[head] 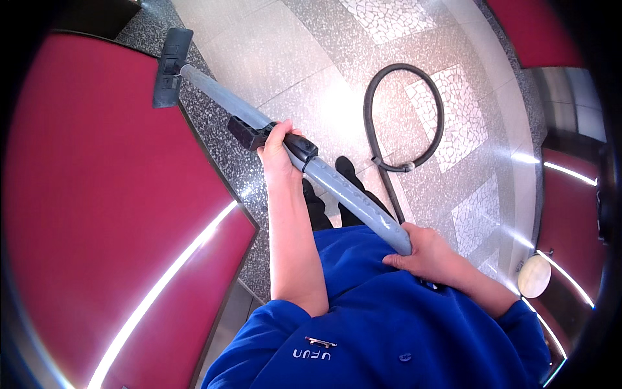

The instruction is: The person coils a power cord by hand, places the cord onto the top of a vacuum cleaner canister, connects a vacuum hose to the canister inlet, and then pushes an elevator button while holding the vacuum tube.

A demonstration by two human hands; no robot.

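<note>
A grey vacuum cleaner wand [357,197] runs slantwise across the view, lifted before my body. My left hand [282,153] is closed around its middle, beside the black sliding collar [301,147] and a black clip-on block [246,132]. My right hand [425,253] grips the wand's lower end near my waist. At the far end the flat dark floor head [172,68] overlaps the edge of a red glossy surface. A black flexible hose [442,114] makes a loop on the right and runs down towards my right hand; how it joins the wand is hidden.
The large red glossy surface [121,180] with a dark edge fills the left. Speckled terrazzo floor [311,53] with white mosaic patches lies ahead. More red panels [566,209] and a round cream object [534,277] stand at the right. My black shoes [345,167] are below the wand.
</note>
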